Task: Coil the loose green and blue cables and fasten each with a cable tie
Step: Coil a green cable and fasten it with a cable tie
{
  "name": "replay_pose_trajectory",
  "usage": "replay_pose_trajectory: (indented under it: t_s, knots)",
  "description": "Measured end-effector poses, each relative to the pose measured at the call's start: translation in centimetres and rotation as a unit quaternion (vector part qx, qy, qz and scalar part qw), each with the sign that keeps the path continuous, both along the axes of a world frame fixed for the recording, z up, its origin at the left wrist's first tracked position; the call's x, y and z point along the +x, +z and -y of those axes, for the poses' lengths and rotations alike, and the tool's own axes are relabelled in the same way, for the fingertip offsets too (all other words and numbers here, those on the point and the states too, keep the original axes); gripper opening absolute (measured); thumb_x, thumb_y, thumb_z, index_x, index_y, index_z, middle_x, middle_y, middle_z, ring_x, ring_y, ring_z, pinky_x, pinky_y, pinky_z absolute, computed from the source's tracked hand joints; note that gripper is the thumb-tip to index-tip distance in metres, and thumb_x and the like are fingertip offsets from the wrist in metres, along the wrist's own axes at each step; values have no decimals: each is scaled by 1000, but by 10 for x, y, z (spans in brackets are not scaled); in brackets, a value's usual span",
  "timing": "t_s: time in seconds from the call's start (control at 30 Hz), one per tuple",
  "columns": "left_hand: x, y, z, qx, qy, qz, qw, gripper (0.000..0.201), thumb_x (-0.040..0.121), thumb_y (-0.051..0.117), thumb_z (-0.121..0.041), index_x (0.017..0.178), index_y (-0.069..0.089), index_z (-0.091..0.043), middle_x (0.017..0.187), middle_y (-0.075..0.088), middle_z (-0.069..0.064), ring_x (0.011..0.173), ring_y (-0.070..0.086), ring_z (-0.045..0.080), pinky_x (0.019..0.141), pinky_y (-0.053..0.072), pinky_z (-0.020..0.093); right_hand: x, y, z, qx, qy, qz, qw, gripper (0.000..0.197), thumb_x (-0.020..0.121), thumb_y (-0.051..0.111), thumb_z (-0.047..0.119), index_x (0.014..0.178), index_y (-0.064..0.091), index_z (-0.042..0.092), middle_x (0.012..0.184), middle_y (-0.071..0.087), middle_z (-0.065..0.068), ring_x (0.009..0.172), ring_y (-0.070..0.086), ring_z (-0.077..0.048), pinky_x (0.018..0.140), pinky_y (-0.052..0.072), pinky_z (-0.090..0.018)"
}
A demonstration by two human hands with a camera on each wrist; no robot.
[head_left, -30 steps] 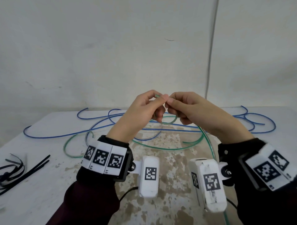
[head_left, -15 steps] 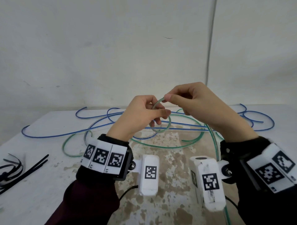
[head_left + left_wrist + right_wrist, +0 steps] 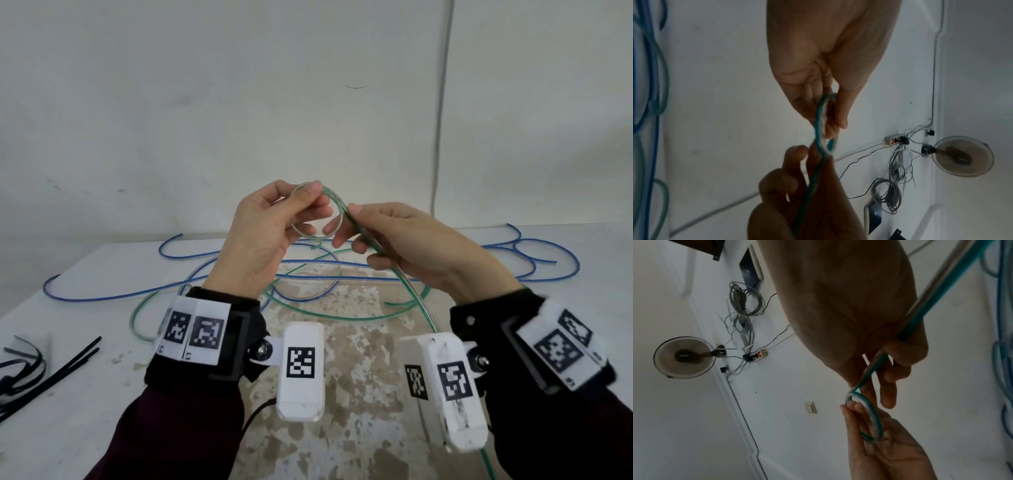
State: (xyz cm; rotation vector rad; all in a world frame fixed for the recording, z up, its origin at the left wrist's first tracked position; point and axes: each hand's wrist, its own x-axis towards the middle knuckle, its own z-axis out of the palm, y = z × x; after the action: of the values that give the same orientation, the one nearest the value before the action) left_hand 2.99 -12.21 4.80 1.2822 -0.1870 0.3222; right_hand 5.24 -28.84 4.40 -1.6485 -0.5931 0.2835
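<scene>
My left hand [image 3: 301, 209] pinches a small round coil of the green cable [image 3: 337, 212] between thumb and fingers, held up above the table. The coil [image 3: 821, 123] shows edge-on in the left wrist view and as a ring [image 3: 867, 415] in the right wrist view. My right hand [image 3: 359, 233] curls round the green cable's running length [image 3: 407, 284] just right of the coil. That length trails down past my right wrist. The rest of the green cable [image 3: 308, 310] lies in loose loops on the table, tangled with the long blue cable [image 3: 137, 294].
Several black cable ties [image 3: 44, 373] lie at the table's left edge. The white table [image 3: 85, 411] has a worn brown patch in the middle. More blue cable loops [image 3: 548, 260] spread at the far right. A white wall stands right behind the table.
Both hands have risen. The green loop in my left hand has closed into a small round coil, and my right hand has slid down along the cable to the coil's right side.
</scene>
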Motion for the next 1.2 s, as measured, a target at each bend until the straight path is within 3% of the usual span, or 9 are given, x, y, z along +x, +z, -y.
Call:
replay_pose_trajectory:
  t_s: [0.13,0.27,0.47,0.57,0.63,0.73,0.9,1.07,1.2]
  knots:
    - [-3,1,-1,54,25,30,998,13,83,65,-13,71,59,-11,71,70,1,60,60,10,65,49,22,1,0,-3,77,23,-55,995,41,102,37,25,76,69,20,86,71,3,82,63,-8,64,48,-16]
    - [-4,3,-2,61,15,32,998,11,82,65,-16,74,59,-12,72,71,0,66,63,14,87,47,37,1,4,-4,141,46,-112,983,48,101,37,26,64,67,22,82,72,3,87,67,-10,80,48,-23]
    - [-8,5,-1,153,22,35,987,15,88,63,-16,101,58,-10,74,74,2,71,67,12,73,46,20,3,8,-1,202,17,-130,971,33,102,34,26,74,46,15,58,47,5,60,46,-11,78,44,-26]
    - [-10,5,-1,256,-30,28,966,21,94,55,-13,114,59,-12,75,73,0,76,66,9,80,48,18,7,4,2,138,-49,-41,988,37,103,35,26,71,49,13,51,40,8,61,37,-14,68,42,-21]
    - [-11,3,1,275,-63,13,959,17,96,50,-9,108,62,-13,75,73,0,77,67,9,84,49,18,9,1,3,65,-94,48,992,38,103,37,26,70,51,13,48,38,13,58,38,-11,74,44,-28]
    - [-10,0,9,256,-77,-11,963,13,96,52,-14,100,64,-12,81,74,6,84,69,18,94,49,32,9,1,4,-10,-146,145,979,39,102,41,26,67,54,13,52,45,11,53,42,-6,80,49,-42]
    - [-5,-9,13,200,-85,-11,976,16,94,52,-10,95,67,-3,85,70,13,79,69,20,80,53,24,9,2,6,-97,-164,248,950,39,99,47,29,70,61,8,63,55,-2,63,50,-12,71,46,-37]
    - [-4,-7,11,192,-45,33,980,11,91,56,-5,89,66,0,76,72,10,72,71,20,75,55,23,10,-1,7,-19,-109,150,982,42,102,39,28,74,64,10,63,51,-1,67,49,-14,76,48,-34]
    - [-2,-5,4,144,-9,50,988,9,90,58,-4,87,65,2,72,73,7,69,71,18,75,56,25,8,3,14,10,-7,29,1000,41,103,34,26,82,66,12,75,66,0,82,61,-13,89,48,-31]
